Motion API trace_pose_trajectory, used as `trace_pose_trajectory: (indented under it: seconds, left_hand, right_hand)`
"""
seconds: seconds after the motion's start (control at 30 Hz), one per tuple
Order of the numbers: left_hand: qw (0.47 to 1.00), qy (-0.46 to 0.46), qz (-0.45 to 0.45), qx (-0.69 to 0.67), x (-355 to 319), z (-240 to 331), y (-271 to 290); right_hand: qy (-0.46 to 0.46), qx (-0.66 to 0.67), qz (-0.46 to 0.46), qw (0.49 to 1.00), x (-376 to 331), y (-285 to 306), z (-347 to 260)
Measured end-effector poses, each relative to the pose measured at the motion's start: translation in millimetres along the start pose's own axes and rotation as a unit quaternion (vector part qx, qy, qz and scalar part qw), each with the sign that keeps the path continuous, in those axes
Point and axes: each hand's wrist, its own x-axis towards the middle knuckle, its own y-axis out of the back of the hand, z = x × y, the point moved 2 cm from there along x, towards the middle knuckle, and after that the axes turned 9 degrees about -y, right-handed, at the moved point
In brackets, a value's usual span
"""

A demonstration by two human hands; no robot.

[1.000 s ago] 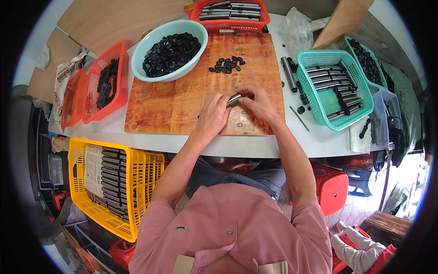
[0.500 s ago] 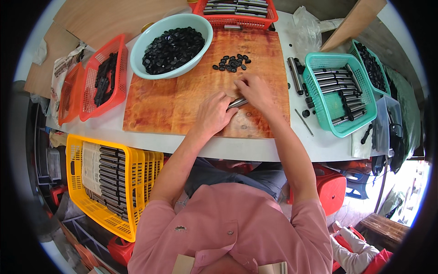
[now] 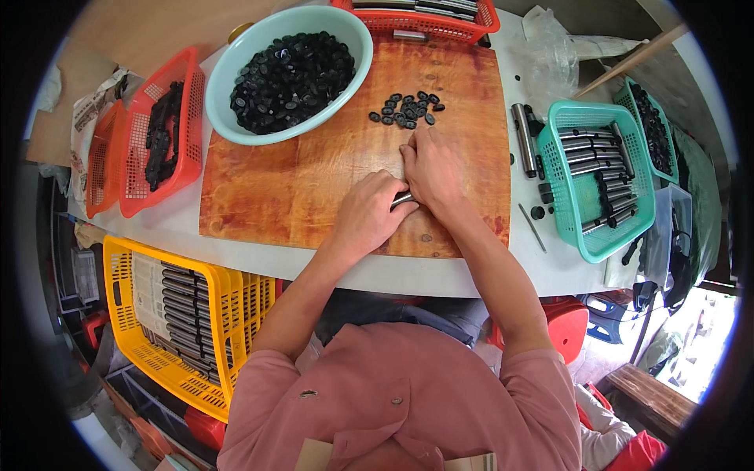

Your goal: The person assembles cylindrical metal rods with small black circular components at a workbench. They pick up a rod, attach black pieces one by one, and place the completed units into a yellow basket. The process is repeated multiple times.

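My left hand (image 3: 371, 210) is closed round a short shiny metal tube (image 3: 404, 199) above the near part of the wooden board (image 3: 275, 192). Most of the tube is hidden by my hands. My right hand (image 3: 436, 169) lies just past the tube's far end, its fingers reaching forward and its thumb apart from them. Its fingertips are at one small black oval piece (image 3: 430, 119) on the near edge of a loose group of such black pieces (image 3: 408, 108). Whether they touch that piece is hard to tell.
A pale blue bowl (image 3: 224, 118) full of black pieces stands back left. Red baskets (image 3: 192, 149) flank it, another red basket (image 3: 463, 33) is behind. A green basket (image 3: 559, 212) of metal tubes sits right, near a thin rod (image 3: 532, 228). A yellow crate (image 3: 224, 345) stands lower left.
My right hand's fingers have stretched forward from a curled pose toward the black pieces. My left hand still grips the tube. The whole view has shifted slightly.
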Motion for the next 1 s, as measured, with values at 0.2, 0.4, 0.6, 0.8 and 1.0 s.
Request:
trace_pose_trajectory:
  seconds: [0.2,0.4,0.6,0.8,1.0]
  left_hand:
    - [1.000,0.009,-0.007,-0.009,-3,2,-2]
    - [1.000,-0.002,-0.001,-0.001,-5,1,-8]
    - [0.999,0.005,0.040,0.025,-11,4,-6]
    - [0.982,0.131,0.085,-0.104,-37,17,32]
    - [0.774,0.245,0.294,-0.503,-166,15,143]
  right_hand:
    - [0.009,-0.015,-0.003,1.000,-4,4,-3]
    - [0.001,-0.009,0.009,1.000,-4,-8,6]
    - [-0.086,0.064,-0.016,0.994,5,0,11]
    - [-0.163,0.407,0.042,0.898,2,-5,56]
    - [-0.074,0.326,0.005,0.943,7,-16,43]
